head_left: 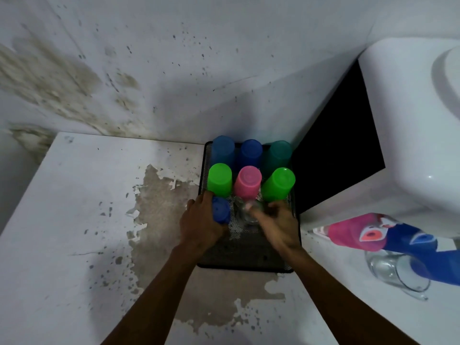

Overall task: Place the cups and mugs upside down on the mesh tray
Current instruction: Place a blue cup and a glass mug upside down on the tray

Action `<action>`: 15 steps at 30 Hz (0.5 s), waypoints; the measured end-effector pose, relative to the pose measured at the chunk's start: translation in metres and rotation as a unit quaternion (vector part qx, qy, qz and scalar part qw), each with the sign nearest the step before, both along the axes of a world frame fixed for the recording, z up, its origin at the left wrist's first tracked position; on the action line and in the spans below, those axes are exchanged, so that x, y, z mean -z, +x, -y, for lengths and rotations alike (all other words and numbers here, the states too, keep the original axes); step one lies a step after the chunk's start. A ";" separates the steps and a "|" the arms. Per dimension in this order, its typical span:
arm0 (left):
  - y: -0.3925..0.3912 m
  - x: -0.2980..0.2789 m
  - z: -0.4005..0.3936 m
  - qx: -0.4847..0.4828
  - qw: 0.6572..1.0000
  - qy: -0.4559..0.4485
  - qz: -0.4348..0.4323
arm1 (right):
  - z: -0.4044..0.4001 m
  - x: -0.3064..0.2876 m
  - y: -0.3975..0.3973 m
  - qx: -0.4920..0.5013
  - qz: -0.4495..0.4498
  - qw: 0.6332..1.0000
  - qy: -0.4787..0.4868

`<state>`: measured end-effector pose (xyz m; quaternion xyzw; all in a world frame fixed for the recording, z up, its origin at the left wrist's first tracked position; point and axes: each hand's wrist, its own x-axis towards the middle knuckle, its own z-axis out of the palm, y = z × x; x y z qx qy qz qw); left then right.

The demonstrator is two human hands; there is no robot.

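Both forearms come in from the bottom edge, over a white counter (74, 220) with peeled, stained patches.

Near end of the black mesh tray (246, 257) is bare mesh, nothing on it.

Left hand (201, 225) is wrapped around a blue cup (220, 210), base up, at the tray's left edge in the third row. Fingers closed on its side; whether the rim sits on the mesh is hidden by the hand.

Right hand (278, 225) is blurred. It sits against a clear glass (246, 211) in the middle of the same row, fingers curled loosely. Can't tell if it actually grips the glass or only touches it. Glass orientation also unclear through the blur.

Next row back, all upside down on the mesh: green cup (220, 179) left, pink cup (249, 181) centre, second green cup (280, 183) right, that one leaning right.

Far row, against the wall, also upside down: light blue cup (223, 150), dark blue cup (251, 151), teal cup (280, 153). Inverted, so insides not visible.

Off the tray, on the right: a clear glass mug (395, 272) on its side on the counter, looks empty, partly covered by a pink and blue cloth (398, 237). Beyond that a white appliance (410, 120) and a dark gap beside the tray.
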<state>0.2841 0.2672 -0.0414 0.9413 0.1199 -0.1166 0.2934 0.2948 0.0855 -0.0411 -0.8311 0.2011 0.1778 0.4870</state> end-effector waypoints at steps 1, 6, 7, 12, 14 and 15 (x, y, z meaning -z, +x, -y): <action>0.000 0.001 0.000 0.000 1.000 0.001 0.002 | -0.003 -0.001 -0.001 -0.057 0.019 0.998 -0.020; -0.002 -0.001 0.002 0.004 1.000 0.011 0.005 | -0.011 0.012 0.002 -0.104 0.068 0.990 -0.071; -0.002 -0.001 0.002 0.005 1.000 0.013 0.007 | -0.012 0.013 0.003 -0.107 0.074 0.989 -0.067; -0.002 0.001 0.002 0.005 1.000 0.021 0.015 | -0.013 0.009 0.003 -0.125 0.084 0.987 -0.064; -0.003 0.002 0.003 0.004 1.000 0.028 0.013 | -0.011 0.006 0.001 -0.122 0.074 0.988 -0.065; -0.003 0.002 0.004 0.006 0.999 0.034 0.011 | -0.008 0.006 -0.001 -0.118 0.068 0.989 -0.065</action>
